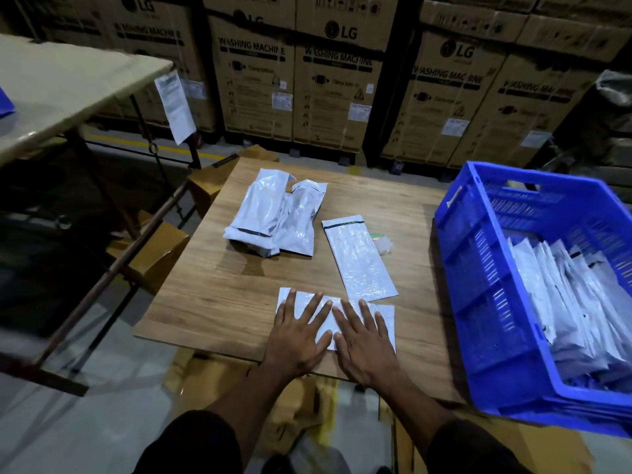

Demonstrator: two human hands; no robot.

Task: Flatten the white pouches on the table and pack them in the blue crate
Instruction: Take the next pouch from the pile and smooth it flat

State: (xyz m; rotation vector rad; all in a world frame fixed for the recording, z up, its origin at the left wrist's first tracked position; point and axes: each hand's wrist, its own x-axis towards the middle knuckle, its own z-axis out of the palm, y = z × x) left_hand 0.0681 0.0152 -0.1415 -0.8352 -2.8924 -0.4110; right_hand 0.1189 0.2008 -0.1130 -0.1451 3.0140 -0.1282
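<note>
A white pouch (385,318) lies flat near the front edge of the wooden table (219,295). My left hand (298,333) and my right hand (364,340) both press on it side by side, fingers straight and spread. A second flat pouch (359,258) lies just beyond, angled towards the right. Farther back, puffy pouches (273,213) sit in a small heap. The blue crate (485,302) stands at the right, with several white pouches (578,302) packed upright inside.
A small clear tape roll (382,241) lies beside the second pouch. Stacked cardboard boxes (297,83) line the back. A beige table (61,87) stands at the left, with brown cartons (160,254) below beside my table.
</note>
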